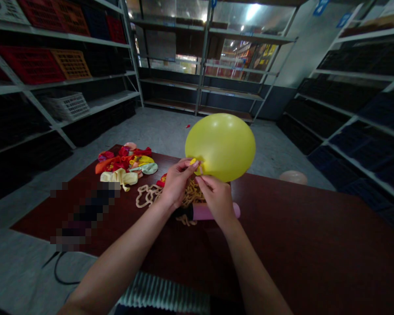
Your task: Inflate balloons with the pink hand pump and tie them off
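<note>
An inflated yellow balloon (221, 146) is held up over the far edge of the table, its neck toward me. My left hand (178, 181) is closed, with thumb and fingers pinching the balloon's rolled yellow mouth. Just below the neck, my right hand (216, 197) is also closed, its fingertips pinched on a thin pale strand beside the balloon. Beneath both hands lies a heap of tan cord (192, 194), with lighter loops spreading left. A pink hand pump (203, 211) with a black end lies across the cord, partly covered by my right hand.
Uninflated balloons (124, 162) in several colours are piled on the dark red table (302, 236) at the far left. A blurred-out dark object (90, 212) lies nearer. A pale balloon (293, 177) is beyond the table. Shelves with crates (33, 65) stand around.
</note>
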Available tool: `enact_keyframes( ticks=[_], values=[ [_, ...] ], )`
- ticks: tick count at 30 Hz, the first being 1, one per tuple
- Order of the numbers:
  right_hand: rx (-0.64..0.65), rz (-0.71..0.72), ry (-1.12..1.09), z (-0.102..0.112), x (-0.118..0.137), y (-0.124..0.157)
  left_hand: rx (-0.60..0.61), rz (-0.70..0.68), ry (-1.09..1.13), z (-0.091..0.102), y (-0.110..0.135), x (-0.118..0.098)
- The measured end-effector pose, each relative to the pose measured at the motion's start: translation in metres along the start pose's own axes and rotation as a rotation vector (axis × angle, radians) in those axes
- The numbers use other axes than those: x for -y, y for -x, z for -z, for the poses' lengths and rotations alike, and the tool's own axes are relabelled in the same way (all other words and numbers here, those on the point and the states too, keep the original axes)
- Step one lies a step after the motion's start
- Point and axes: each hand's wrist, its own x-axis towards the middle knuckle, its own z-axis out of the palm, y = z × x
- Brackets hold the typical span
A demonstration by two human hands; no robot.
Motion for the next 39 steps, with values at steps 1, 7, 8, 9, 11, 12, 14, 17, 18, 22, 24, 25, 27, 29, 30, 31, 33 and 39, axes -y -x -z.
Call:
enact_keyframes(
  ticks=[1,7,8,9,11,12,14,17,18,22,24,25,27,29,30,31,33,39],
  values=[
    [-0.010,0.026,0.037,0.000,0.000,0.000,-0.003,0.013,0.021,-0.001,0.001,0.000],
    [0.064,0.081,0.247,-0.004,0.003,0.004,-0.018,0.057,0.043,-0.005,0.005,0.001],
    [0.063,0.086,0.285,-0.006,0.003,0.005,-0.020,0.067,0.043,-0.006,0.006,0.001],
    [0.053,0.089,0.324,-0.007,0.003,0.006,-0.022,0.078,0.042,-0.006,0.007,0.001],
    [0.011,0.085,0.400,-0.011,0.003,0.008,-0.026,0.095,0.034,-0.008,0.009,0.001],
    [-0.014,0.081,0.432,-0.013,0.002,0.009,-0.029,0.100,0.028,-0.008,0.010,0.001],
    [-0.051,0.072,0.474,-0.016,0.001,0.011,-0.041,0.102,0.016,-0.009,0.011,0.002],
    [-0.084,0.053,0.478,-0.018,-0.002,0.012,-0.049,0.119,0.019,-0.011,0.013,0.004],
    [-0.088,0.044,0.461,-0.018,-0.002,0.012,-0.046,0.127,0.023,-0.011,0.013,0.004],
    [-0.088,0.020,0.289,-0.012,0.003,0.009,-0.040,0.143,0.049,-0.010,0.013,0.001],
    [-0.086,0.019,0.154,-0.007,0.009,0.007,-0.053,0.177,0.074,-0.009,0.011,-0.001],
    [-0.088,0.013,0.090,-0.003,0.011,0.006,-0.064,0.202,0.090,-0.008,0.010,-0.001],
    [-0.113,-0.020,-0.022,0.004,0.015,0.005,-0.086,0.251,0.123,-0.005,0.008,-0.001],
    [-0.150,-0.072,-0.128,0.010,0.016,0.003,-0.094,0.283,0.145,-0.004,0.007,0.000],
    [-0.162,-0.097,-0.179,0.013,0.016,0.002,-0.086,0.296,0.150,-0.004,0.007,0.002],
    [-0.169,-0.116,-0.228,0.015,0.015,0.001,-0.076,0.304,0.148,-0.004,0.007,0.004],
    [-0.181,-0.143,-0.307,0.019,0.013,0.000,-0.062,0.302,0.114,-0.005,0.009,0.007],
    [-0.261,-0.206,-0.589,0.019,0.005,-0.004,0.005,-0.197,-0.411,-0.005,0.012,0.013]
  ],
)
